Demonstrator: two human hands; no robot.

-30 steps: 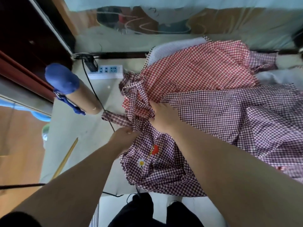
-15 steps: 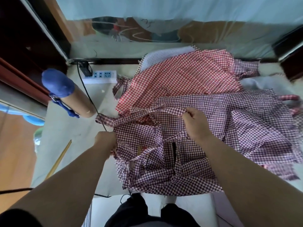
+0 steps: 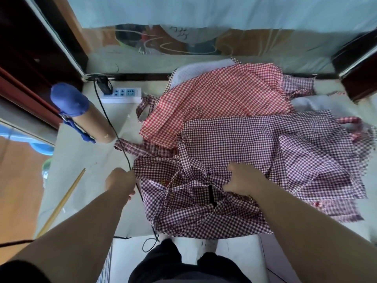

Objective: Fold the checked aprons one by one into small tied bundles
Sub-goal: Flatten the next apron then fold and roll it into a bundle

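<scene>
A dark purple checked apron [image 3: 195, 211] lies crumpled at the table's near edge, its straps twisted over it. My left hand [image 3: 121, 180] grips its left edge, fingers closed on the cloth. My right hand [image 3: 242, 178] pinches a fold of the same apron near its middle. Behind it spreads another purple checked apron [image 3: 265, 144], and farther back a red checked apron [image 3: 220, 99] lies flat. More checked cloth [image 3: 297, 86] shows at the far right.
A cardboard tube with a blue cap [image 3: 81, 113] lies at the left. A white power strip [image 3: 122, 94] sits at the back, its black cable [image 3: 116, 135] running toward me. A wooden stick [image 3: 63, 201] lies along the table's [image 3: 81, 160] left edge.
My right hand has moved down and toward me, pulling a fold of the purple apron over itself. My left hand keeps its grip on the left edge. The view shifted slightly.
</scene>
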